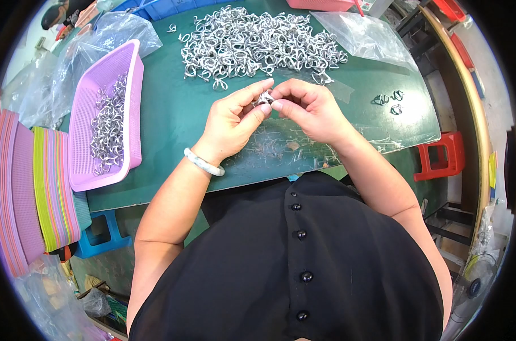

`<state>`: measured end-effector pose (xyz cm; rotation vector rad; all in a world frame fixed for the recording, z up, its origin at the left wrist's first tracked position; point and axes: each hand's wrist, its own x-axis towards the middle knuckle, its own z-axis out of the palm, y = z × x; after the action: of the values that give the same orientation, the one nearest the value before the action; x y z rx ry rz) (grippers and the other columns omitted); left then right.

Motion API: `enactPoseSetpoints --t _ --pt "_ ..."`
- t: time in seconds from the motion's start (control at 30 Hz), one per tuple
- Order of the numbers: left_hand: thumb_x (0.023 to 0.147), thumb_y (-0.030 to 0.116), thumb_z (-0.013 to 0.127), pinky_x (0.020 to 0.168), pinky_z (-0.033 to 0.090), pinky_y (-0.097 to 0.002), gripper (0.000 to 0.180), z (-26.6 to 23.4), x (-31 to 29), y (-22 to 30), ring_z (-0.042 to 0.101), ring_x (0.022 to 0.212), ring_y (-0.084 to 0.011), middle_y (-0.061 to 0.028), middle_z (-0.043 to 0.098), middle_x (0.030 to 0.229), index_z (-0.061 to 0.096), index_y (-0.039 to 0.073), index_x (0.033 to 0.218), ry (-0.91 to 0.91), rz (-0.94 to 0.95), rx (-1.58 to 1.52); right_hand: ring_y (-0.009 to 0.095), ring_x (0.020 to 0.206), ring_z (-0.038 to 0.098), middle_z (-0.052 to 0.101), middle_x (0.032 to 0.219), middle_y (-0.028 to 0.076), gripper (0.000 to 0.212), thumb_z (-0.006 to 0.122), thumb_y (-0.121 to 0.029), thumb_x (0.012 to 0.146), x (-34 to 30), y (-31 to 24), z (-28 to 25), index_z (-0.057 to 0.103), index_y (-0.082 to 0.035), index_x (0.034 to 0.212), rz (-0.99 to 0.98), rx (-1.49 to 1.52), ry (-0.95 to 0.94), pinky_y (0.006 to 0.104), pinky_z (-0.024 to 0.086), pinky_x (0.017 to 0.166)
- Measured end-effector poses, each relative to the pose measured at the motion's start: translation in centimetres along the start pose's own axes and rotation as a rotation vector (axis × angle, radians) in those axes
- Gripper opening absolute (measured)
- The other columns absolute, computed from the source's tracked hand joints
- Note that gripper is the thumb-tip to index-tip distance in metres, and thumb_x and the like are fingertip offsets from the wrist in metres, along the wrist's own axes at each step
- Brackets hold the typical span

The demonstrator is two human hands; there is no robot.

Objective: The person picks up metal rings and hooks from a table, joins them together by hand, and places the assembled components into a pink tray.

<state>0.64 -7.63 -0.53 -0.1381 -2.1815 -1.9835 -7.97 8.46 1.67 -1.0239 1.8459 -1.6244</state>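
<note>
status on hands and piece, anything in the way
Left hand and right hand pinching silvery metal piece. Pile of similar pieces beyond. No obstruction seen.

Seen from head height, looking steeply down onto a green table (pixel 173 131).

Shot wide through the left fisheye of a head-worn pair, close above left hand (pixel 228 124) and right hand (pixel 319 113), reaching from black top (pixel 258 267) below to blue bin (pixel 173 8) above.
</note>
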Motion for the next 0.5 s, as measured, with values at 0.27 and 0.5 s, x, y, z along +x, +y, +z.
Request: enactPoseSetpoints --t 0.27,0.5 --pt "0.09 0.015 0.048 0.077 0.051 -0.0261 0.031 -0.7 0.5 0.9 0.06 0.093 -0.0181 -0.0119 0.059 0.103 0.047 -0.002 0.115 -0.021 -0.326 -0.737 0.005 0.067 0.051 0.059 0.081 0.001 0.02 0.052 -0.008 0.086 0.2 -1.9 0.1 0.056 -0.002 0.105 0.043 0.056 0.009 0.0192 0.044 0.062" --pt "0.094 0.022 0.036 0.075 0.053 -0.029 0.038 -2.3 0.8 -0.2 0.06 0.092 -0.0253 -0.0199 0.058 0.103 0.043 -0.007 0.116 -0.083 -0.462 -1.164 0.007 0.065 0.052 0.06 0.081 0.003 0.021 0.053 -0.01 0.085 0.2 -1.6 -1.0 0.056 0.0 0.103 0.078 0.092 0.085 0.0197 0.044 0.061"
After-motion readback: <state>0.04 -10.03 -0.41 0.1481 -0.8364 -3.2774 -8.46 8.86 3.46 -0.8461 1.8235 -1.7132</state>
